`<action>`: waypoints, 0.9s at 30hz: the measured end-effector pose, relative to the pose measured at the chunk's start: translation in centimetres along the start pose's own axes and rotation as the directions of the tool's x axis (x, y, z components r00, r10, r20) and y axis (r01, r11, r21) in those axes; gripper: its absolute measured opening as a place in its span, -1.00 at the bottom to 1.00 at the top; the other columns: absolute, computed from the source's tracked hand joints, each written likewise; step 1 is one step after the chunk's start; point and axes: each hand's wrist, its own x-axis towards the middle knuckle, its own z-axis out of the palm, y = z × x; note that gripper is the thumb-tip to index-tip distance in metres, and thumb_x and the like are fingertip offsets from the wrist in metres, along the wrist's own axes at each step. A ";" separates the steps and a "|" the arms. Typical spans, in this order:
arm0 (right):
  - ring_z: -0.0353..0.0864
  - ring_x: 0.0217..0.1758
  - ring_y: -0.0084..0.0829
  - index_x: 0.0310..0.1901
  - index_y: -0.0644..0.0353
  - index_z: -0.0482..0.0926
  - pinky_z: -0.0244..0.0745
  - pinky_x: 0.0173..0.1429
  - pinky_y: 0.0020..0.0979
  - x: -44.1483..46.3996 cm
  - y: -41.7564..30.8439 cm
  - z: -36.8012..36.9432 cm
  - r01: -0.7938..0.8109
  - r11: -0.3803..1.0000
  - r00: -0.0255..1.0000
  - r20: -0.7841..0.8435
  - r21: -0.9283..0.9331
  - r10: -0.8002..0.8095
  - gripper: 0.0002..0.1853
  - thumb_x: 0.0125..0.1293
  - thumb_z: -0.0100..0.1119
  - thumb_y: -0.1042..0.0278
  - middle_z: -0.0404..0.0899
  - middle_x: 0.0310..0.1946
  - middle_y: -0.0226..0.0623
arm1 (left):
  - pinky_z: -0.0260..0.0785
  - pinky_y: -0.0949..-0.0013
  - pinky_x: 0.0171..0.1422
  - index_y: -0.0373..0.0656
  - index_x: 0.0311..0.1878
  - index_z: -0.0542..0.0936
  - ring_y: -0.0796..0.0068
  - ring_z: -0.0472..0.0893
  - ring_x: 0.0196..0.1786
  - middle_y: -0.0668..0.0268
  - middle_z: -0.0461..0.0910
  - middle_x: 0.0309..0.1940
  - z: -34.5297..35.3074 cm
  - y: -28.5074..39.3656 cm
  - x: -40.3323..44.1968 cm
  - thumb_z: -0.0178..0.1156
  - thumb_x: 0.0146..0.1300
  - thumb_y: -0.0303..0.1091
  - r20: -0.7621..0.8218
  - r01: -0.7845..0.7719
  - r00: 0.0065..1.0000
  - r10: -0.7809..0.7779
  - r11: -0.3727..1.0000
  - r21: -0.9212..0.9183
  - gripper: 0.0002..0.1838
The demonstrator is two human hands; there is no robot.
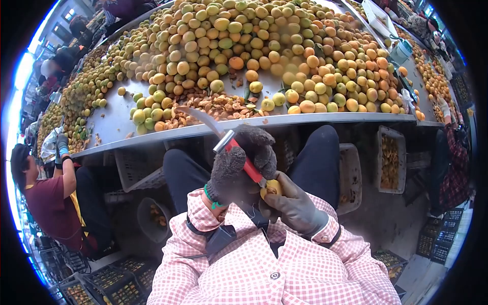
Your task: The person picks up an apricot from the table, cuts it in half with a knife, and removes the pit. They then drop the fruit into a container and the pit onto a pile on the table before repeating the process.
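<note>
My left hand (231, 170), in a dark knitted glove with a green band at the wrist, is closed around the red handle of a knife (249, 168). The knife's curved blade points up and left, and the handle's lower end touches a yellow fruit (273, 188). Fingers in a grey smooth glove hold that fruit; this is my right hand (300, 207), just right of the left one. Both hands are over my lap. Beyond them, a heap of orange, yellow and green fruits (236, 63) lies on a metal table (178, 133), with brown scraps (213, 105) near its edge.
Crates (390, 160) and a round bucket (153, 218) stand below the table. A person in a dark red shirt (56, 203) is at the left; a person in a plaid top (452, 168) is at the right. More crates (122, 284) are at the lower left.
</note>
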 end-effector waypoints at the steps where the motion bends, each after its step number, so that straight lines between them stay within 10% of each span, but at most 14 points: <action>1: 0.35 -0.55 -0.67 0.18 0.18 0.22 0.28 -0.49 -0.60 -0.1 -0.1 0.1 0.014 0.998 1.000 -0.014 -0.061 -0.014 -0.63 0.40 0.02 0.40 0.39 -0.42 -0.42 | 0.25 0.51 -0.51 -0.33 0.03 0.46 0.56 0.37 -0.54 0.34 0.38 -0.52 -0.1 0.4 -0.1 0.24 0.23 0.00 0.007 0.008 1.000 -0.008 1.000 -0.026 -0.45; 6: 0.31 -0.61 -0.66 0.20 0.19 0.22 0.26 -0.54 -0.60 -0.6 -0.7 0.7 -0.006 0.995 1.000 -0.005 -0.098 0.006 -0.63 0.40 -0.02 0.45 0.39 -0.42 -0.40 | 0.35 0.45 -0.39 -0.32 -0.01 0.47 0.48 0.46 -0.44 0.28 0.43 -0.47 -1.0 0.8 -0.7 0.23 0.24 -0.03 0.109 0.096 0.991 -0.072 0.968 -0.231 -0.49; 8: 0.28 -0.67 -0.67 0.20 0.22 0.22 0.23 -0.58 -0.61 -0.7 -1.3 0.7 -0.181 0.983 0.983 -0.035 0.038 0.182 -0.63 0.41 -0.03 0.43 0.39 -0.48 -0.39 | 0.32 0.45 -0.43 -0.29 -0.04 0.47 0.53 0.43 -0.46 0.33 0.41 -0.46 -1.4 0.6 -1.2 0.21 0.27 -0.06 -0.015 0.053 0.999 -0.051 0.995 0.087 -0.55; 12: 0.25 -0.70 -0.67 0.16 0.24 0.25 0.18 -0.63 -0.62 -0.7 -1.9 0.8 -0.272 0.950 0.960 -0.016 0.154 0.278 -0.65 0.41 -0.01 0.40 0.40 -0.52 -0.37 | 0.23 0.44 -0.54 -0.15 -0.20 0.42 0.56 0.33 -0.57 0.36 0.40 -0.49 -1.2 0.3 -1.6 0.19 0.31 -0.18 -0.007 0.158 0.986 -0.168 0.943 -0.294 -0.75; 18: 0.29 -0.73 -0.64 0.04 0.25 0.27 0.22 -0.66 -0.56 -0.3 1.3 1.2 0.065 0.921 0.988 -0.108 -0.384 -0.115 -0.74 0.42 -0.02 0.34 0.46 -0.51 -0.34 | 0.17 0.45 -0.60 -0.11 -0.25 0.39 0.57 0.24 -0.65 0.35 0.36 -0.57 -0.7 0.2 -1.5 0.19 0.31 -0.19 0.011 0.099 0.995 -0.099 0.974 -0.203 -0.77; 21: 0.28 -0.73 -0.64 0.00 0.25 0.26 0.25 -0.65 -0.55 0.2 2.1 0.8 0.335 0.677 0.897 0.002 -0.655 -0.442 -0.78 0.43 -0.04 0.36 0.44 -0.52 -0.36 | 0.16 0.45 -0.60 -0.11 -0.26 0.39 0.57 0.23 -0.66 0.36 0.34 -0.57 -0.7 -0.1 -1.3 0.19 0.31 -0.19 0.029 0.061 0.998 -0.055 0.969 -0.240 -0.77; 23: 0.23 -0.76 -0.69 -0.01 0.19 0.25 0.09 -0.72 -0.63 -0.1 1.3 1.1 0.073 0.972 0.988 -0.114 -0.225 -0.100 -0.76 0.40 0.01 0.34 0.42 -0.43 -0.32 | 0.16 0.44 -0.61 -0.11 -0.26 0.40 0.57 0.24 -0.65 0.36 0.35 -0.57 -1.0 -0.5 -1.3 0.19 0.31 -0.20 -0.071 0.046 0.995 -0.066 0.968 -0.246 -0.77; 27: 0.29 -0.72 -0.65 -0.04 0.18 0.27 0.13 -0.67 -0.62 0.3 -0.7 0.4 -0.269 0.962 0.962 -0.064 -0.038 0.267 -0.74 0.40 0.03 0.24 0.42 -0.46 -0.34 | 0.16 0.43 -0.62 -0.12 -0.27 0.40 0.56 0.25 -0.65 0.35 0.35 -0.54 -2.0 -0.8 -2.0 0.17 0.32 -0.21 -0.043 0.130 0.988 -0.151 0.939 -0.319 -0.78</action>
